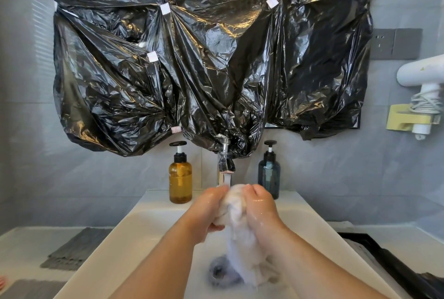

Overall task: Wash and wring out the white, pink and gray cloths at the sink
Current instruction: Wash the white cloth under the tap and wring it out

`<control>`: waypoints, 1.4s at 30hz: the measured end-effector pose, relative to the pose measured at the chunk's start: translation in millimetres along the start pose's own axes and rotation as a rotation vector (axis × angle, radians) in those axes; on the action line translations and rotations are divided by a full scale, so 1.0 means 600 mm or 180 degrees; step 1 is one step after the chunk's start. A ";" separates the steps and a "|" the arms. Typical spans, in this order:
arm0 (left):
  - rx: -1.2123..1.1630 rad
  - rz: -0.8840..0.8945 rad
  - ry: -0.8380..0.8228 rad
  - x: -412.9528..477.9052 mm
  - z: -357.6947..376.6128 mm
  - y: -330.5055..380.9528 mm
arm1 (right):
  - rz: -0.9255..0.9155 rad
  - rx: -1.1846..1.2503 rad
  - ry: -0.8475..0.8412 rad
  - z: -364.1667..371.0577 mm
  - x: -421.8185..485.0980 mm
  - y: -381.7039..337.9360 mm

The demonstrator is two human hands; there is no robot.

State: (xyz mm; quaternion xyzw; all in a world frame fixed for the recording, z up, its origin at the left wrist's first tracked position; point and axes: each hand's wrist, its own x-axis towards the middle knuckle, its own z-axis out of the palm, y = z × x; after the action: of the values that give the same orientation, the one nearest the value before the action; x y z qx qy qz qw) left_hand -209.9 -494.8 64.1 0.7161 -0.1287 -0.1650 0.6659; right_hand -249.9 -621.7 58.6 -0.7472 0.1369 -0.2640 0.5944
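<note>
In the lower centre, each grip, left hand (208, 211) and right hand (261, 207), holds the white cloth (236, 217) under the faucet (225, 166), likely for rinsing.

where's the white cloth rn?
Head view, centre: the white cloth is gripped between the left hand and right hand over the sink, just below the faucet, its tail hanging into the basin.

A white sink (149, 222) is sitting raised above a pale countertop (19, 246). An amber pump bottle (180, 178) and a dark blue pump bottle (269, 176) are standing upright on its back ledge, flanking the chrome faucet (224, 166). A blurred gray mass (221, 272) is lying at the basin's bottom. A gray ribbed cloth (72, 250) is lying flat on the countertop just left of the sink, and a black flat object (389, 265) is resting on the right.
</note>
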 end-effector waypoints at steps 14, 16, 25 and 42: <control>0.0811 0.0449 0.0496 -0.002 -0.004 0.008 | -0.0186 -0.0583 -0.0530 0.034 -0.017 -0.007; 0.0865 0.0169 0.0283 -0.003 -0.008 0.009 | -0.0290 -0.0739 -0.0552 0.028 -0.007 -0.005; -0.1298 0.0000 0.0808 0.009 -0.016 0.014 | -0.0069 -0.0163 -0.0601 0.001 -0.006 -0.006; 0.2138 -0.0043 0.0801 0.023 -0.045 -0.011 | 0.0188 0.0557 -0.0592 -0.018 0.000 -0.025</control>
State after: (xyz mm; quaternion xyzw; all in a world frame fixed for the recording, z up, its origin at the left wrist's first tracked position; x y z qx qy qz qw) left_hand -186.5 -475.3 58.0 0.9106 -0.0880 -0.0286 0.4029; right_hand -257.7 -626.8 74.6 -0.7094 0.0797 -0.1868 0.6749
